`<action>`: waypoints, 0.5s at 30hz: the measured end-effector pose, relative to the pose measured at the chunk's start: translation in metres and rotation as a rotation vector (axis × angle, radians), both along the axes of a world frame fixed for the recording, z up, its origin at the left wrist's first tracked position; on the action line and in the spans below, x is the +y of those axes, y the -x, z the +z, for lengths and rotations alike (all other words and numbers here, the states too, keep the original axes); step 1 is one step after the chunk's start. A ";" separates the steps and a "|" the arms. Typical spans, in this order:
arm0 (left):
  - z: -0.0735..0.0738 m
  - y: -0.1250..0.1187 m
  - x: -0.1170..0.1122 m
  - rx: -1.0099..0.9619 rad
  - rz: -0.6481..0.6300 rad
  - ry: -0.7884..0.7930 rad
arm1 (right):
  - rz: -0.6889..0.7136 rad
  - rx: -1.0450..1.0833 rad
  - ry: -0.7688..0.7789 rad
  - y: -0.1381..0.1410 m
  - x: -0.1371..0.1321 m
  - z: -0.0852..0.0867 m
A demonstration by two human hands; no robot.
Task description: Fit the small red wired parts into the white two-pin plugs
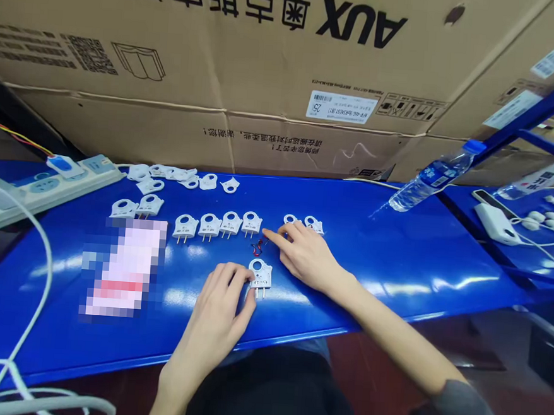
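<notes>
My left hand [225, 302] is closed at the fingertips on the left edge of a white two-pin plug piece [265, 276] with a round hole. The piece lies near the table's front, its metal pins pointing toward me. My right hand [305, 254] lies palm down to its right, fingers apart, one digit stretched left beside small red and black wires [257, 249]. Beyond its fingers are two more white pieces [314, 224], one partly hidden by the hand. A row of similar plug pieces [209, 225] lies left of the wires.
On the blue table [396, 260], more white parts [207, 181] lie at the back left. A power strip [46, 182] with cables stands left, near a pixelated pink sheet [131, 260]. A water bottle [435, 177] leans back right. Cardboard [268, 61] walls the rear.
</notes>
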State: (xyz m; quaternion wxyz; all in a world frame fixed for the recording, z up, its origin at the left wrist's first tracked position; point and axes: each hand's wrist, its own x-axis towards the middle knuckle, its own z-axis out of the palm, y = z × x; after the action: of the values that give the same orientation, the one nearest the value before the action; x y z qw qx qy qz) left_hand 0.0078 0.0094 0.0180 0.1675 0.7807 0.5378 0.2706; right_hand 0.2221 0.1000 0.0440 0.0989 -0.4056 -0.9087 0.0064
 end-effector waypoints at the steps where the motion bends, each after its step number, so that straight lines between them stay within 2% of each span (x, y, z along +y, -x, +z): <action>1: 0.000 0.000 0.000 0.001 -0.001 0.002 | -0.004 -0.033 -0.007 -0.001 0.001 -0.001; 4: 0.000 0.000 0.000 0.002 -0.008 0.009 | 0.008 -0.072 -0.007 -0.002 0.004 -0.004; 12: -0.002 0.000 0.000 -0.003 0.009 0.004 | -0.003 -0.013 -0.002 -0.007 0.005 -0.003; 15: -0.002 0.001 0.000 -0.005 0.006 0.004 | -0.015 0.080 0.031 -0.007 0.002 0.001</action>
State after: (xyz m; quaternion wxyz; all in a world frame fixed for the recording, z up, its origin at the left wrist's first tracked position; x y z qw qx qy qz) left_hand 0.0071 0.0099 0.0162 0.1695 0.7782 0.5401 0.2719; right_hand 0.2288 0.1020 0.0455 0.1289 -0.4135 -0.9006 0.0362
